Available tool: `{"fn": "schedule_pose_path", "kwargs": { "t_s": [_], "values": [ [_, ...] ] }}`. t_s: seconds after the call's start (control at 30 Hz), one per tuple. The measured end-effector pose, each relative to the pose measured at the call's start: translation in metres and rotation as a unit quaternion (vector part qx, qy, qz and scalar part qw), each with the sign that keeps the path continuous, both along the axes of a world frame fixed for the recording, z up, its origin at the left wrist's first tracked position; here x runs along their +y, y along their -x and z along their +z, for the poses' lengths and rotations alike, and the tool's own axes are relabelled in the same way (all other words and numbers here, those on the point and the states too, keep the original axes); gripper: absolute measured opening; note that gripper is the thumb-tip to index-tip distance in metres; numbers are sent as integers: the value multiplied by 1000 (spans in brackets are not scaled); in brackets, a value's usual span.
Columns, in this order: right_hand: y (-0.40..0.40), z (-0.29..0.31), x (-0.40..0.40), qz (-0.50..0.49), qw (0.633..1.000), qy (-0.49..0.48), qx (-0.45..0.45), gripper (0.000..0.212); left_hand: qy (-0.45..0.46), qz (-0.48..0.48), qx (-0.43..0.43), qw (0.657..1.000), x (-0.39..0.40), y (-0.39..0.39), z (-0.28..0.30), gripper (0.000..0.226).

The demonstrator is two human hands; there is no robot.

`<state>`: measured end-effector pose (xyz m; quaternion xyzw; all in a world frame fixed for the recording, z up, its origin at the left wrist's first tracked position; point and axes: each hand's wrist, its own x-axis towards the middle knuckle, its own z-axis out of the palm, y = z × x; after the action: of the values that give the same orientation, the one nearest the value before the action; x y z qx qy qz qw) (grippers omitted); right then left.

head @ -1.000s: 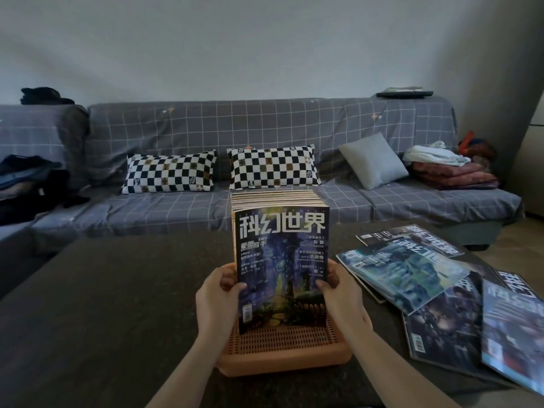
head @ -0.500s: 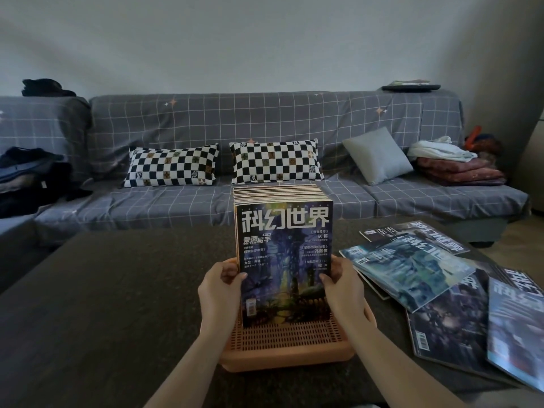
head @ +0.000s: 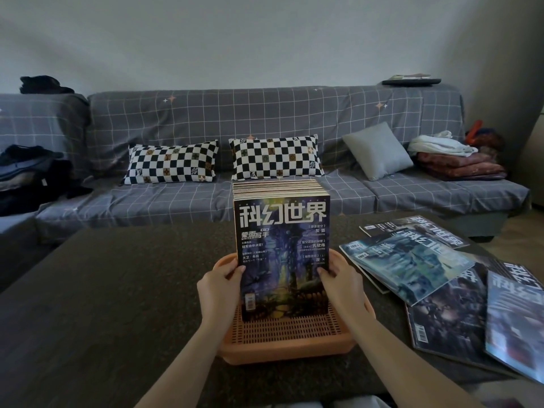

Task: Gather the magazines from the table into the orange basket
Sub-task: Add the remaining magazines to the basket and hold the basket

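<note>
Both forearms (head: 188,363) bare — no sleeves, rings, watch.

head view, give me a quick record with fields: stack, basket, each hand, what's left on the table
stack: magazine stack standing upright in the orange basket, front cover facing the camera
left hand: left hand grips the stack's left edge
right hand: right hand grips the stack's right edge
left on table: loose magazines overlapping flat on the table, right of the basket
background: checkered pillows on a grey sofa

front magazine (head: 282,254) cover: "科幻世界", "WRITER"
</note>
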<state>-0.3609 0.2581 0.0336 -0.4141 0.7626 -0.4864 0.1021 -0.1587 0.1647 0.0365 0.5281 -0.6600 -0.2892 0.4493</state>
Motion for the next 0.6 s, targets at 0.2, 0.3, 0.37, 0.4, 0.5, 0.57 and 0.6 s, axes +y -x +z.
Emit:
{"fn": "schedule_pose_path", "kwargs": {
  "t_s": [0.2,0.3,0.37,0.4,0.5,0.57,0.6],
  "values": [
    [0,-3,2,3,1000,11,-22,45,-1,17,10,1000,13,-1,2,36],
    [0,-1,9,2,998,33,-51,44,-6,31,11,999,24,-1,5,27],
    [0,0,15,-11,998,34,-46,45,-9,-8,9,1000,33,2,5,17],
    [0,0,18,-17,999,30,-37,45,-11,-34,4,999,37,4,5,12],
    [-2,-1,28,-15,1000,21,-7,47,-36,-122,-36,991,49,15,5,7],
    [-4,-3,35,-8,1000,11,5,45,-55,-170,-56,982,57,24,4,7],
    [-4,-4,38,-5,1000,10,5,43,-55,-182,-63,980,60,28,3,7]
  ]
}}
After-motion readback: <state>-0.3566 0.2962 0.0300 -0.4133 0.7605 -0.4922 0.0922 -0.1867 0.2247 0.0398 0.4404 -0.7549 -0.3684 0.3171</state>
